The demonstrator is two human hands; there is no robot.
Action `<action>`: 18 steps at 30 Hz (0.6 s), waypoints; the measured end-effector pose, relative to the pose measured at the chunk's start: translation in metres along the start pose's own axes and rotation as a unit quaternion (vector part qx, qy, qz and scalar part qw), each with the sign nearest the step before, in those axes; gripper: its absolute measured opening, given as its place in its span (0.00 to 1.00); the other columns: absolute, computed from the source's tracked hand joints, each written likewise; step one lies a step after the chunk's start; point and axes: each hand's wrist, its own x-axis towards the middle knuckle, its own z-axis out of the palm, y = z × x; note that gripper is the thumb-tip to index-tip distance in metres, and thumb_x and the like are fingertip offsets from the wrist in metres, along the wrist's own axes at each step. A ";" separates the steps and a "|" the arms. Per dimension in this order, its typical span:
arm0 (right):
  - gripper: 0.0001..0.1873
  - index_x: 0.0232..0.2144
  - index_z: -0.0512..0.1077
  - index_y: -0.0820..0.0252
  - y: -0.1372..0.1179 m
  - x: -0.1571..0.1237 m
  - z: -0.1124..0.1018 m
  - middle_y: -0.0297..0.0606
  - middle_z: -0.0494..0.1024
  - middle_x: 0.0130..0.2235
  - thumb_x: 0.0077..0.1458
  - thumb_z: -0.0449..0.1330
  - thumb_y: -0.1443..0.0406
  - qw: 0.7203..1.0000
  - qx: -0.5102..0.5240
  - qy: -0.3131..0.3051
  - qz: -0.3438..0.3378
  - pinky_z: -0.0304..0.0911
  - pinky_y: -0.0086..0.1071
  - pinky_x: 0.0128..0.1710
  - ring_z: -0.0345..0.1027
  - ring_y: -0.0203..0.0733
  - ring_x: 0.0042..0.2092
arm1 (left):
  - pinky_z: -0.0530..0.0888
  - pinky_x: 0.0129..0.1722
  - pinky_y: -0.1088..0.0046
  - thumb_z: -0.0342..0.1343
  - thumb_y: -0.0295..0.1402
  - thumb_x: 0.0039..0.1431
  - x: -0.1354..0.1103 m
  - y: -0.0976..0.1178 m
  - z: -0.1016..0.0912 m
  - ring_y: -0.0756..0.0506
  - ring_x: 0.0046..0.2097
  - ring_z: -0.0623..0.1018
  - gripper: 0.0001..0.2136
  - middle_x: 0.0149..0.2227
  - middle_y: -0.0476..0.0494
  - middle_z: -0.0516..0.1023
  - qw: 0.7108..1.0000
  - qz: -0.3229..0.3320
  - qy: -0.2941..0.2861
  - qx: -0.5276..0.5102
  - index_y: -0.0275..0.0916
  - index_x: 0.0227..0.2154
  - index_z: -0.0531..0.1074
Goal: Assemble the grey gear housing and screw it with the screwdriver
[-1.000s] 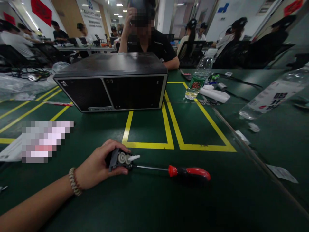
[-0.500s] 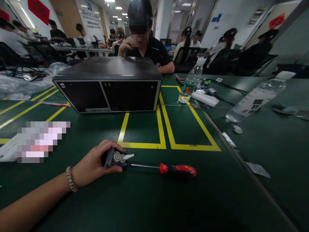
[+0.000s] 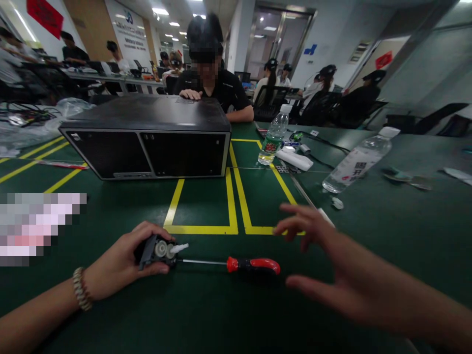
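Observation:
My left hand (image 3: 127, 258), with a braided bracelet at its wrist, is closed around a small dark-grey gear mechanism (image 3: 149, 253). Pale round gears and a white shaft sticking out to the right show on it. A screwdriver (image 3: 254, 265) with a red and black handle lies level, its metal shank running up to the mechanism; where the tip ends is hidden. To the right of the handle hovers my right hand (image 3: 324, 255), open, thumb and fingers spread, apart from the screwdriver.
A large black box-shaped case (image 3: 147, 147) stands ahead, a co-worker's hand (image 3: 191, 94) resting on top. Two water bottles (image 3: 273, 137) stand right of it, one leaning in view, near a white object (image 3: 295, 159) and cables. Yellow tape (image 3: 201, 229) marks the green table. A blurred-out packet lies left.
My right hand has come into view from the right, beside the screwdriver handle. The co-worker's hand has come down onto the case. The whole view has shifted slightly; my left hand keeps its hold.

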 end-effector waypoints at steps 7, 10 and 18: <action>0.21 0.57 0.73 0.49 0.027 -0.002 0.069 0.43 0.79 0.56 0.62 0.63 0.67 0.989 0.094 -0.112 0.025 0.76 0.51 0.55 0.77 0.53 0.54 | 0.78 0.51 0.57 0.69 0.45 0.59 -0.001 -0.004 0.001 0.38 0.51 0.80 0.20 0.52 0.44 0.77 1.000 -0.015 -0.002 0.001 0.48 0.52 0.75; 0.16 0.56 0.73 0.50 0.032 -0.003 0.080 0.44 0.81 0.50 0.67 0.61 0.59 0.990 0.130 -0.030 0.054 0.78 0.46 0.45 0.79 0.52 0.47 | 0.78 0.51 0.58 0.69 0.44 0.60 -0.001 -0.008 0.000 0.39 0.51 0.80 0.20 0.52 0.44 0.77 1.000 -0.006 -0.023 0.010 0.48 0.53 0.74; 0.15 0.49 0.65 0.49 0.027 -0.001 0.104 0.28 0.71 0.25 0.73 0.52 0.48 0.935 0.338 0.050 0.096 0.63 0.24 0.19 0.65 0.35 0.21 | 0.77 0.52 0.59 0.69 0.43 0.62 0.000 -0.011 -0.001 0.40 0.52 0.79 0.21 0.52 0.45 0.77 0.999 0.008 -0.039 0.020 0.50 0.54 0.72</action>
